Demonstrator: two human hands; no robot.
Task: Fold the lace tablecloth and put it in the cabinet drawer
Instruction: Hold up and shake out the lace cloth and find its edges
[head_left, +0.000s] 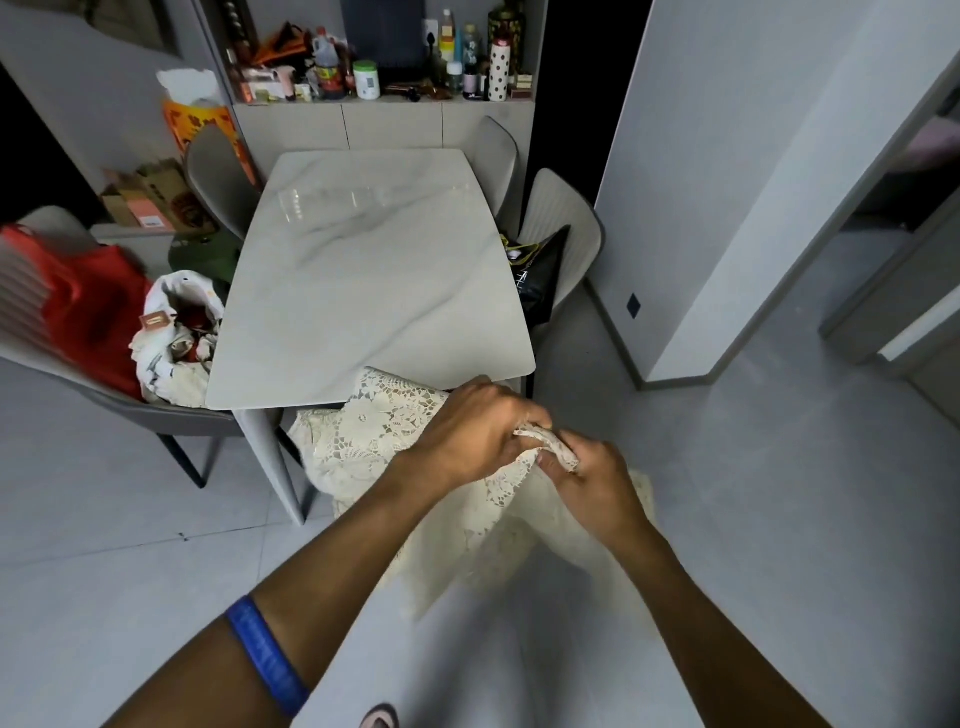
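Both hands, left (470, 434) and right (592, 478), pinch a bunched edge of cream lace tablecloth (363, 436), each grip closed on it; openwork fabric hangs below, one corner touching the glossy marble counter (374, 260).

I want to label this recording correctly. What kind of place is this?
Probably a home dining area: a marble-look table with padded chairs around it, and a cabinet shelf crowded with bottles and jars.
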